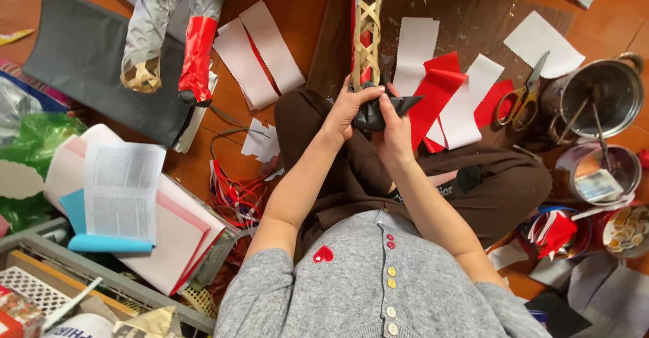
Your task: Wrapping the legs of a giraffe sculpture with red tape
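Two hands (370, 111) pinch black paper (385, 108) against the woven frame (367, 37).

woven lattice tube (367, 30) cut off at top edge, black paper (378, 111) partly hidden by hands

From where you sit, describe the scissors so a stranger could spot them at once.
Start at the big steel pot on the far right of the wooden floor. Just left of it, the scissors lie at the edge of the dark board, beside the red and white paper strips. They alone have yellow-orange handles and metal blades pointing away from you.
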